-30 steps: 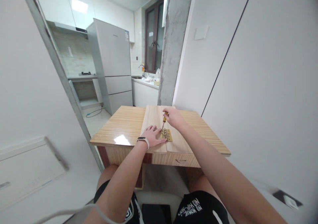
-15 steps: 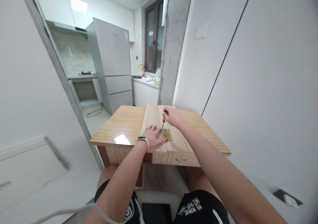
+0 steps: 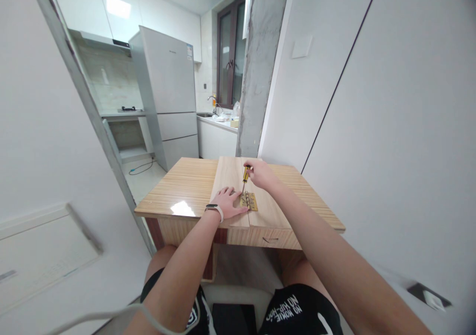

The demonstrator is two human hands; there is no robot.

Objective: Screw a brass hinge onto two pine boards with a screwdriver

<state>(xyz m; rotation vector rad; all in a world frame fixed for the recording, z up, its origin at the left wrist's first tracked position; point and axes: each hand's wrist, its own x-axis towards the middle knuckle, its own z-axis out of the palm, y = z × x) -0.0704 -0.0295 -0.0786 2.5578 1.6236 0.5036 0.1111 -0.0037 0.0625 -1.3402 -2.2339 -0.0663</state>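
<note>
kitchen doorway behind, a wooden table point(image 3: 186, 186) carries two pale boards point(image 3: 230, 176) laid side by side near its front edge. right hand point(image 3: 262, 174) has its fingers clamped on a yellow-handled screwdriver point(image 3: 245, 176), tip down on the brass hinge point(image 3: 249, 201) across the boards' seam. left hand point(image 3: 230, 202) lies flat, fingers spread, touching the hinge's left edge.

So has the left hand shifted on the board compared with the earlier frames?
No. The left hand lies flat in the same spot beside the brass hinge, which has not moved on the board either.
</note>
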